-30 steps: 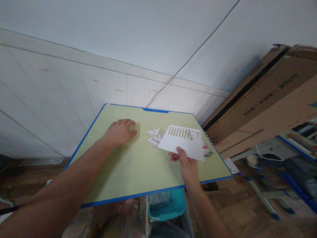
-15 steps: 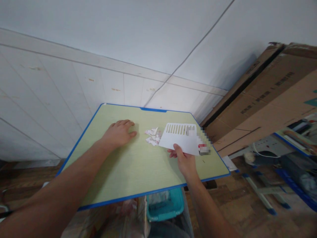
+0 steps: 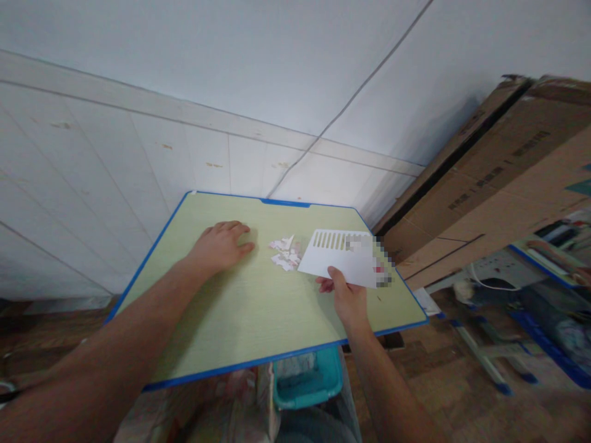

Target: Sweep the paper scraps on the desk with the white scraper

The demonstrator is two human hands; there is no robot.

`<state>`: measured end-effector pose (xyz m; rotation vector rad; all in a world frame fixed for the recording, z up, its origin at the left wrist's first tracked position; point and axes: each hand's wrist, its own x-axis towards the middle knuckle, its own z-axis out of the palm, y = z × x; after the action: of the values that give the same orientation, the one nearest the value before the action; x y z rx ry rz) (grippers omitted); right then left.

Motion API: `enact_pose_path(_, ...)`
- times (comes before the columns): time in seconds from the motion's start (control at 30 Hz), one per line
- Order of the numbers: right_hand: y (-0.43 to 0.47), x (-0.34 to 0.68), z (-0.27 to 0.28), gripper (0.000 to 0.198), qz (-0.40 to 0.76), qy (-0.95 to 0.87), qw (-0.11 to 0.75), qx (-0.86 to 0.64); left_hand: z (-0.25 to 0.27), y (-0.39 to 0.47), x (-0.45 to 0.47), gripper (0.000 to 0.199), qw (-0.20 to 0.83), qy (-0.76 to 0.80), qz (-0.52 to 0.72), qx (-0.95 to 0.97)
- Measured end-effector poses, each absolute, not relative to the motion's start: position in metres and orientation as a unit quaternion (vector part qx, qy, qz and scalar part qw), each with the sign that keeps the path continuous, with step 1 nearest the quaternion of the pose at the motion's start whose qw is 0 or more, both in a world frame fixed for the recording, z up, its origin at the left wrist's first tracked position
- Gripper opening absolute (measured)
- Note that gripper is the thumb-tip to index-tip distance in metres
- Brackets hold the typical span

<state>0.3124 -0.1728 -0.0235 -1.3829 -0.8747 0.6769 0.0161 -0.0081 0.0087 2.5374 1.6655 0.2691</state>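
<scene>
On the pale green tabletop with blue edging, several torn white paper scraps lie in a small heap near the middle. My right hand grips a flat white slotted sheet by its near edge, thumb on top and fingers underneath. A row of slots runs along the sheet's far side, and its right end is hidden by blurred pixels. The sheet's left edge is beside the heap. Left of the scraps, my left hand rests palm down at the tabletop, empty, its thumb apart from the fingers.
A turquoise bin stands below the table's front edge. Large cardboard boxes lean on the wall at the right. A grey cable runs down the white wall behind the table. Another table is at the far right.
The white slotted sheet has shifted slightly right in my right hand, uncovering more of the scraps. My left hand has hardly moved.
</scene>
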Motion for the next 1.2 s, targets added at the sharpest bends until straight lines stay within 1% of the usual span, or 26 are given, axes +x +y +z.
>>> enact_pose_path(0.13, -0.1715, 0.3136, -0.0247, 0.054, 0.284, -0.398, 0.616, -0.618, 0.0092, -0.0090, 0.0166, 0.068, 0.041, 0.548, 0.077, 0.832)
enact_pose_path(0.33, -0.1739, 0.3127, -0.0232, 0.043, 0.288, -0.373, 0.648, -0.599, 0.0061, -0.0075, 0.0156, 0.065, 0.039, 0.544, 0.094, 0.833)
enact_pose_path(0.53, -0.1762, 0.3115, -0.0218, 0.040, 0.284, -0.396, 0.630, -0.605, 0.0057, -0.0068, 0.0150, 0.063, 0.038, 0.542, 0.097, 0.834)
enact_pose_path(0.73, -0.1798, 0.3121, -0.0174, 0.030, 0.277, -0.385, 0.652, -0.592, 0.0078, -0.0091, 0.0161, 0.065, 0.036, 0.547, 0.097, 0.831)
enact_pose_path(0.83, -0.1792, 0.3125, -0.0181, 0.032, 0.277, -0.390, 0.639, -0.603, 0.0068, -0.0090, 0.0163, 0.066, 0.032, 0.546, 0.098, 0.831)
enact_pose_path(1.0, -0.1771, 0.3134, -0.0222, 0.048, 0.250, -0.403, 0.621, -0.624, 0.0049, -0.0073, 0.0156, 0.066, 0.034, 0.542, 0.103, 0.833)
enact_pose_path(1.2, -0.1795, 0.3100, -0.0209, 0.048, 0.278, -0.443, 0.594, -0.612, 0.0034, -0.0058, 0.0148, 0.068, 0.029, 0.548, 0.096, 0.830)
